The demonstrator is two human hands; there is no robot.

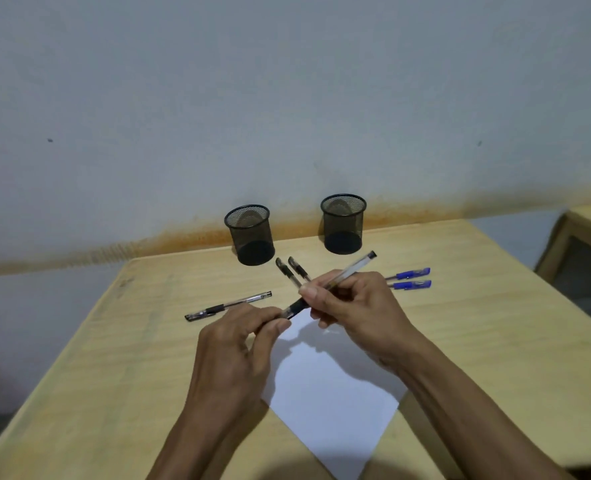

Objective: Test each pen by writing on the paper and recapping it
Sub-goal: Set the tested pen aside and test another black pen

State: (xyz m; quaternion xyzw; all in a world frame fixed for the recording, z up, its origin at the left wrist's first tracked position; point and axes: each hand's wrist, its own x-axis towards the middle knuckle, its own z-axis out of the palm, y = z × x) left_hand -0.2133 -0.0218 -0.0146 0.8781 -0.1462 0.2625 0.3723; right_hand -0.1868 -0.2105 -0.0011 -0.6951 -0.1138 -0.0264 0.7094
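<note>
- Count: we see six pens. One held pen (347,271) in the hands, one black pen (228,305) lying alone to the left, two black-capped pens (292,270) side by side behind the hands, two blue-capped pens (410,279) side by side to the right.
- Two black mesh cups (250,235), (343,224) upright at the table's (114,358) far edge, well apart; one sheet of paper (328,393) under the hands.
- Held pen sits above the paper's far corner, tilted, back end up-right, tip end down-left between the two hands.
- Right hand (360,306): fingers curled round the clear barrel, thumb on top near the black grip.
- Left hand (238,344): thumb and forefinger pinch the pen's lower end at the cap; other fingers curled under. We cannot tell whether the cap is fully seated.
</note>
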